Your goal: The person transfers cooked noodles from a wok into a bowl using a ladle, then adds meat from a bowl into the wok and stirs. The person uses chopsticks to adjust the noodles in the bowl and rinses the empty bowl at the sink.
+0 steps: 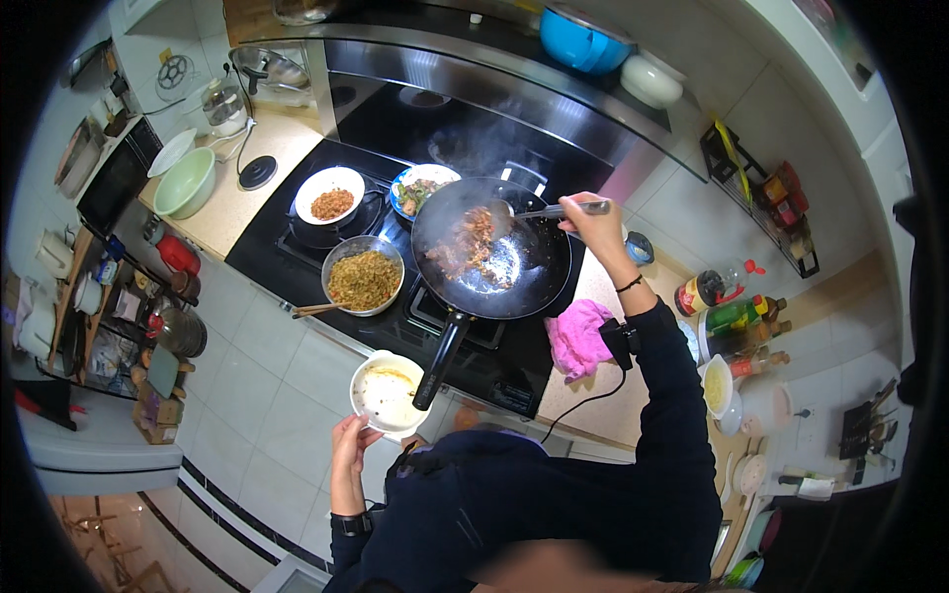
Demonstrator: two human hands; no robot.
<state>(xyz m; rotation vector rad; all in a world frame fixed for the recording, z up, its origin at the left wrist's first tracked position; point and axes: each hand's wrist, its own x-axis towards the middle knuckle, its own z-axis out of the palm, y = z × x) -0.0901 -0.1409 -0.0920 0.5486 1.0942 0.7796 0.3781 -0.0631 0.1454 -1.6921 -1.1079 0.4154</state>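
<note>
My right hand [593,226] grips the metal handle of a spatula or ladle [552,211], whose head touches the browned, chopped food [471,241] in a black wok [537,274]. Steam rises from the wok, which sits on the right burner with its black handle [442,359] pointing towards me. In my left hand [352,441] is a white bowl [363,393], held by its rim in front of the hob. Only some sauce residue and small bits show inside it. The wok handle's end overlaps the bowl in view; whether they touch, I cannot tell.
Left of the wok stand a metal bowl [400,278] of chopped food with chopsticks [319,310], a white bowl [302,196] of reddish bits and a patterned plate [445,172] of cooked food. A pink cloth [582,337] lies right of the hob. Bottles [734,315] stand farther right.
</note>
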